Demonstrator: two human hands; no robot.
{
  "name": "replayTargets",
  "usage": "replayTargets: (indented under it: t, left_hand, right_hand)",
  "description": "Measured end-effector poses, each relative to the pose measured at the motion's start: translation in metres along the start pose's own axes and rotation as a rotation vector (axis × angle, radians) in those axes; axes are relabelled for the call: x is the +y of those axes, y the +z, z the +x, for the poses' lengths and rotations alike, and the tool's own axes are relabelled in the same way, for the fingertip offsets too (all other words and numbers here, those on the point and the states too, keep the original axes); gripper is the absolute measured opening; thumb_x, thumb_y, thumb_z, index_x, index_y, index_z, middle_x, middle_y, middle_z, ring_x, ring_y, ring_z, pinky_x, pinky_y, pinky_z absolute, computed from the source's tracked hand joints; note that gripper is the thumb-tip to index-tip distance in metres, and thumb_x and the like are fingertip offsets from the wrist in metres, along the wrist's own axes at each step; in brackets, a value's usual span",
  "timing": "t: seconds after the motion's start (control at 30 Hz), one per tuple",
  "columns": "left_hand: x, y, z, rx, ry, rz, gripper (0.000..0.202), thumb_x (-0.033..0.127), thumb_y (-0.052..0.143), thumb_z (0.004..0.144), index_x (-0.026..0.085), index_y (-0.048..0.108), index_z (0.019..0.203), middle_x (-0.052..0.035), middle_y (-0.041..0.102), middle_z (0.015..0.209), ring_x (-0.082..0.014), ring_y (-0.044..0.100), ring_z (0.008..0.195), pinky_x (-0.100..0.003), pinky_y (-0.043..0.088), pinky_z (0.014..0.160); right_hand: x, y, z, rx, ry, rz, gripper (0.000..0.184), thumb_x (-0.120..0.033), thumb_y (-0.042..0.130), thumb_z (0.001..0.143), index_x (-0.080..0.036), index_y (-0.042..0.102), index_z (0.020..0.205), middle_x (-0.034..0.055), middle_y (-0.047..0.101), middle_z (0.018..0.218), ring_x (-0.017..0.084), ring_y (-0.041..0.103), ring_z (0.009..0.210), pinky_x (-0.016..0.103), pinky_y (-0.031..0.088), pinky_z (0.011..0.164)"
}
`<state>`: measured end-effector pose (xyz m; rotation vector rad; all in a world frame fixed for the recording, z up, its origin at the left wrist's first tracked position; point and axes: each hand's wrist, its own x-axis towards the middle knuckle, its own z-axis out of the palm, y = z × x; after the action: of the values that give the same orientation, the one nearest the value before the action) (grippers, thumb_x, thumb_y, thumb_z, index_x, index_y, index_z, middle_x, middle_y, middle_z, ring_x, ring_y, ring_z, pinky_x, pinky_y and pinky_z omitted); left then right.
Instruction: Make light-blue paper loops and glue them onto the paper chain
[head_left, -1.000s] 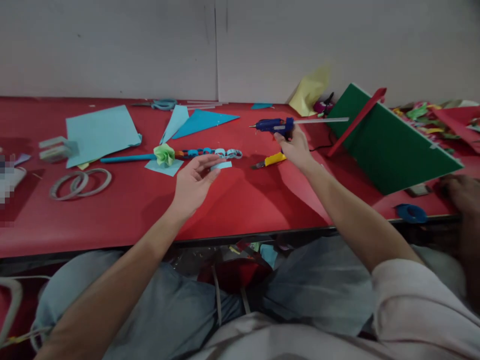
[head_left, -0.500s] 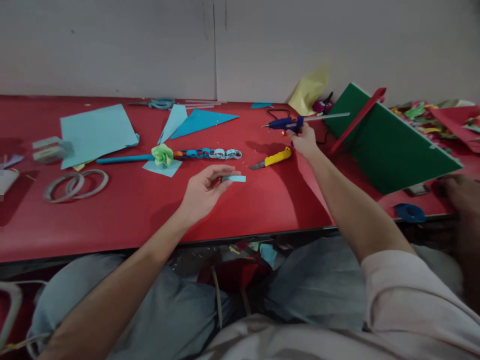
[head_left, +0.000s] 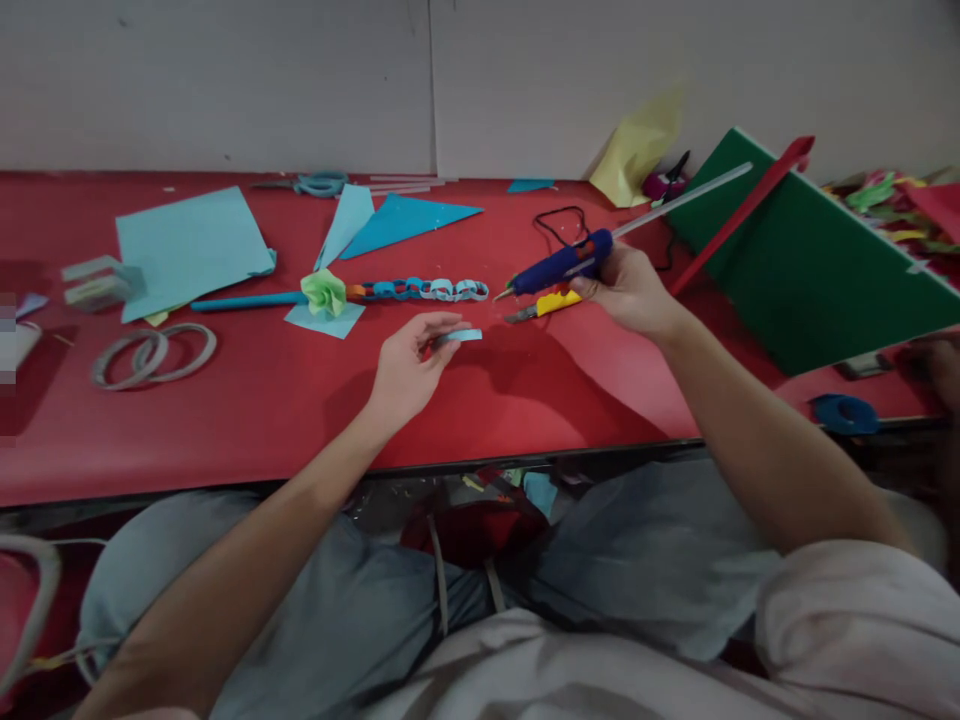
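Between the thumb and fingers of my left hand [head_left: 411, 368] is a light blue paper strip [head_left: 469, 335], held just above the red table. My right hand [head_left: 636, 292] is wrapped round a dark blue glue gun [head_left: 561, 264], its nozzle pointing left toward the strip. A long clear glue stick [head_left: 690, 196] juts from the gun's back. Partly behind the gun and hand lies a utility knife [head_left: 556, 303] with a yellow handle. Beyond my left hand rests a paper chain [head_left: 420, 289] of blue, white and orange links, joined to a blue stick [head_left: 247, 301] with a green paper flower [head_left: 324, 292].
Blue paper sheets [head_left: 191, 250] and a darker blue triangle [head_left: 409, 222] lie at the back left, near scissors [head_left: 321, 184]. Two tape rings [head_left: 154, 358] overlap at left. A green board [head_left: 802, 270] leans at right, with a blue tape roll [head_left: 846, 413] before it.
My right hand has lifted the glue gun and brought it nearer, its nozzle now tilted down to the left. My left hand keeps the strip, almost unmoved.
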<state>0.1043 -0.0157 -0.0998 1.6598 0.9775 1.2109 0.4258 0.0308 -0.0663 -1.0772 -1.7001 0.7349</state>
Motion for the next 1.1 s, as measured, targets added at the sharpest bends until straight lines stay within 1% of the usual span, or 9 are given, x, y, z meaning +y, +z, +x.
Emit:
replayTargets:
  t: [0.07,0.17,0.3,0.4,0.6,0.8,0.93,1.0,1.1]
  left_hand:
    - [0.001,0.001,0.000,-0.003,0.011,-0.007,0.029,0.036,0.076,0.091,0.020,0.070,0.115,-0.0117,0.081,0.117,-0.0254,0.078,0.114,-0.042,0.061,0.103]
    - [0.004,0.002,-0.001,-0.010,0.017,-0.021,0.029,0.037,0.076,0.091,0.020,0.069,0.114,-0.0121,0.081,0.116,-0.0260,0.078,0.113,-0.043,0.061,0.102]
    - [0.008,0.002,-0.002,-0.016,0.013,-0.045,0.030,0.039,0.077,0.092,0.020,0.068,0.114,-0.0124,0.081,0.118,-0.0264,0.078,0.116,-0.043,0.061,0.103]
    - [0.010,0.001,-0.002,-0.019,0.005,-0.024,0.032,0.042,0.077,0.093,0.021,0.069,0.115,-0.0123,0.081,0.119,-0.0259,0.077,0.118,-0.042,0.061,0.104]
    - [0.011,0.001,-0.003,-0.030,0.003,-0.008,0.033,0.043,0.077,0.093,0.021,0.069,0.116,-0.0124,0.081,0.120,-0.0263,0.077,0.119,-0.042,0.062,0.104]
    - [0.012,0.000,-0.003,-0.015,0.011,-0.005,0.031,0.041,0.077,0.093,0.021,0.069,0.115,-0.0119,0.081,0.119,-0.0260,0.077,0.119,-0.041,0.062,0.102]
    - [0.010,-0.001,-0.002,-0.006,0.011,-0.012,0.032,0.041,0.078,0.092,0.021,0.070,0.115,-0.0116,0.081,0.118,-0.0250,0.077,0.117,-0.040,0.062,0.102]
    - [0.008,-0.001,-0.001,0.001,0.008,-0.012,0.034,0.044,0.079,0.091,0.021,0.070,0.114,-0.0117,0.081,0.119,-0.0249,0.077,0.116,-0.040,0.062,0.102]
    - [0.008,0.000,-0.001,0.003,0.012,-0.025,0.035,0.047,0.079,0.091,0.021,0.069,0.114,-0.0122,0.082,0.118,-0.0253,0.078,0.115,-0.041,0.063,0.102]
  right_hand:
    - [-0.014,0.006,-0.008,-0.022,-0.010,-0.009,0.061,-0.081,0.084,0.067,-0.028,0.065,0.090,0.0040,0.072,0.086,0.026,0.071,0.088,0.045,0.065,0.083]
    - [-0.023,0.012,-0.013,-0.031,-0.024,-0.025,0.062,-0.082,0.082,0.069,-0.026,0.066,0.091,0.0041,0.071,0.088,0.026,0.070,0.090,0.044,0.065,0.085]
    - [-0.026,0.014,-0.014,-0.052,-0.026,-0.046,0.062,-0.081,0.082,0.070,-0.026,0.066,0.092,0.0032,0.070,0.088,0.024,0.068,0.088,0.042,0.064,0.084]
    - [-0.027,0.014,-0.014,-0.064,-0.025,-0.049,0.061,-0.081,0.081,0.072,-0.026,0.067,0.093,0.0027,0.069,0.088,0.023,0.068,0.088,0.041,0.064,0.084]
    - [-0.027,0.015,-0.016,-0.105,-0.018,-0.038,0.055,-0.076,0.082,0.075,-0.026,0.067,0.092,0.0032,0.067,0.087,0.024,0.069,0.089,0.040,0.064,0.081]
    - [-0.029,0.012,-0.016,-0.078,-0.024,-0.043,0.056,-0.075,0.083,0.074,-0.024,0.067,0.090,0.0033,0.068,0.087,0.024,0.068,0.090,0.041,0.064,0.083]
    - [-0.028,0.007,-0.014,-0.050,-0.024,0.024,0.053,-0.071,0.086,0.074,-0.025,0.066,0.093,0.0022,0.070,0.089,0.022,0.070,0.088,0.040,0.063,0.087]
    - [-0.022,0.003,-0.009,0.006,-0.032,0.049,0.054,-0.071,0.084,0.075,-0.025,0.066,0.096,0.0028,0.071,0.090,0.022,0.071,0.089,0.040,0.063,0.087]
    - [-0.001,-0.007,0.006,0.106,-0.040,0.006,0.055,-0.073,0.081,0.077,-0.026,0.066,0.101,0.0027,0.072,0.092,0.023,0.071,0.089,0.042,0.062,0.087]
